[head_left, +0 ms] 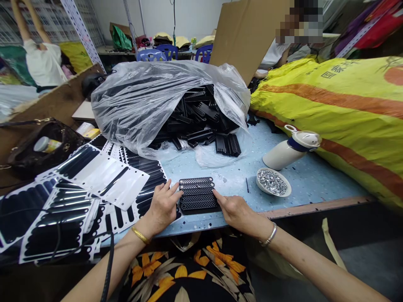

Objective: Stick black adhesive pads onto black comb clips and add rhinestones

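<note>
Several black perforated plastic strips lie side by side in a row on the light blue table, close to its front edge. My left hand rests flat at the row's left end, fingers touching the strips. My right hand presses against the right end with its fingertips. Neither hand grips anything. Behind them a clear plastic bag spills a heap of the same black parts.
Sticker sheets with black oblong labels cover the table's left side. A small white bowl of shiny bits and a tipped white bottle stand to the right. A big yellow sack fills the right. Other people sit at the back.
</note>
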The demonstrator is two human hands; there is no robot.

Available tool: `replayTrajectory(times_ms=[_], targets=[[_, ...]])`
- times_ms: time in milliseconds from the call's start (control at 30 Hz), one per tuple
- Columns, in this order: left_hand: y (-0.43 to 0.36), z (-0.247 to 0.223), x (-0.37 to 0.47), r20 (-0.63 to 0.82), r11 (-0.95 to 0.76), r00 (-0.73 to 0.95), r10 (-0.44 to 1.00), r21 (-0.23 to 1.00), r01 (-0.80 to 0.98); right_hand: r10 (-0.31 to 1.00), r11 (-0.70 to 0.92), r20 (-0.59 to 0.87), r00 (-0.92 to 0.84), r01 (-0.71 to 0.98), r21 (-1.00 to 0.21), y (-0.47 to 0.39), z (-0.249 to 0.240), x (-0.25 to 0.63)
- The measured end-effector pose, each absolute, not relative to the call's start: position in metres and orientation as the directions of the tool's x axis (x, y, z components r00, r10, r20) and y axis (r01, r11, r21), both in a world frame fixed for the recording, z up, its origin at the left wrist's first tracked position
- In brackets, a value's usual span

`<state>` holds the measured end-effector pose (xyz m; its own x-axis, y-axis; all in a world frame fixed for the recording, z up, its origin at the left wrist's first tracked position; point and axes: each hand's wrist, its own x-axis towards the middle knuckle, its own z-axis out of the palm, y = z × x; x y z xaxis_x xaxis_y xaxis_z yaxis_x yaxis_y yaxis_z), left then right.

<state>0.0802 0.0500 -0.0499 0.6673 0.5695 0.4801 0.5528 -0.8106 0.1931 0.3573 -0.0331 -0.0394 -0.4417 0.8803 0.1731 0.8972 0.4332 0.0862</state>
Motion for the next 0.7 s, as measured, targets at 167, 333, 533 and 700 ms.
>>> replayTrajectory(times_ms=[167, 333, 533, 700], targets=[[0.046, -0.048, 0.08, 0.425, -0.813, 0.714, 0.556, 0.1, 0.574, 0.883, 0.433, 0.162, -0.441, 0.898, 0.083, -0.033, -0.039, 0.357], [0.048, -0.04, 0.08, 0.391, -0.819, 0.747, 0.537, 0.028, 0.574, 0.89, 0.418, 0.152, -0.43, 0.902, 0.104, -0.033, -0.037, 0.356], [0.056, -0.018, 0.079, 0.254, -0.894, 0.867, 0.428, -0.021, 0.448, 0.895, 0.421, 0.119, -0.431, 0.902, 0.098, -0.032, -0.033, 0.355], [0.062, -0.011, 0.072, 0.254, -0.895, 0.865, 0.434, 0.014, 0.445, 0.898, 0.412, 0.132, -0.421, 0.907, 0.09, -0.033, -0.036, 0.356]])
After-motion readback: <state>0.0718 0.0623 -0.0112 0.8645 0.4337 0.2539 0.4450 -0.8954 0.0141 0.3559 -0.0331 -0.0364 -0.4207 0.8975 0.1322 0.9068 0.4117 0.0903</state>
